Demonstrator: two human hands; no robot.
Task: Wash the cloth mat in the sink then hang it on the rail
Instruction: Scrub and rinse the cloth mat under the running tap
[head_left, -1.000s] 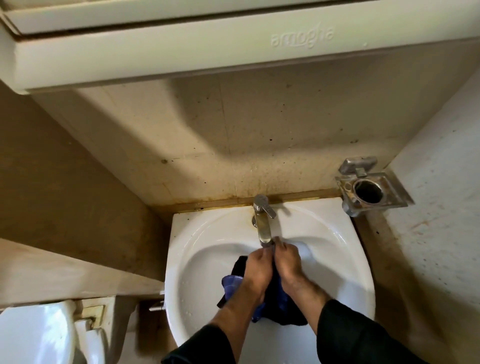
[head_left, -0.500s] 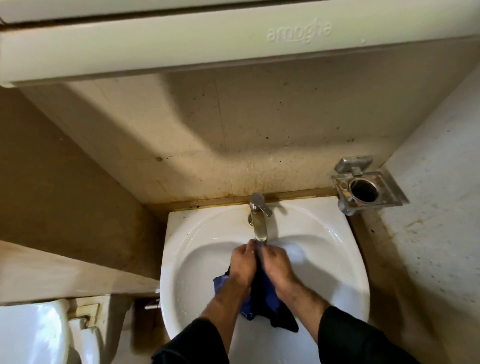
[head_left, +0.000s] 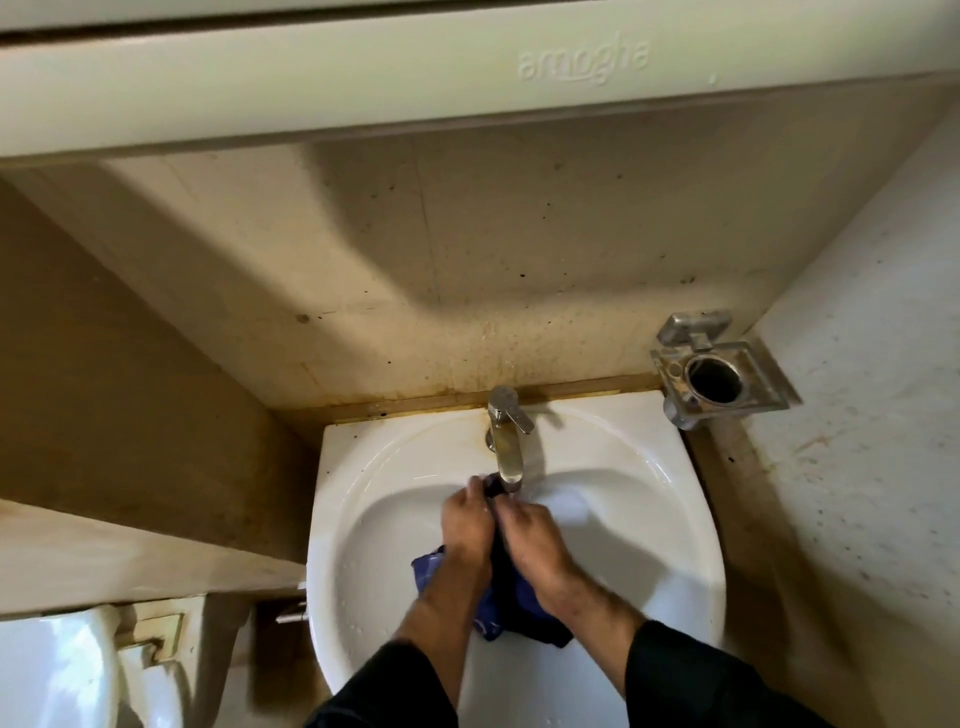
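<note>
Down in the white sink (head_left: 675, 519), both hands were closed on the cloth mat (head_left: 511, 597), a dark blue bundle bunched up between them. The left hand (head_left: 467, 525) had its grip curled tight around the upper part of the fabric, fingertips reaching up just under the spout of the metal tap (head_left: 506, 441), where a dark tuft of the cloth poked out. The right hand (head_left: 524, 535) pressed in against the left, its grip also wrapped on the cloth, knuckles facing up, with no gap between the two hands. Below the wrists the rest of the mat hung loose into the basin, a lighter blue fold showing on the left and a darker edge trailing on the right. Dark sleeves covered both forearms. A metal holder (head_left: 719, 376) with a round opening sat on the wall to the right of the sink, and part of a toilet (head_left: 52, 670) showed at lower left
</note>
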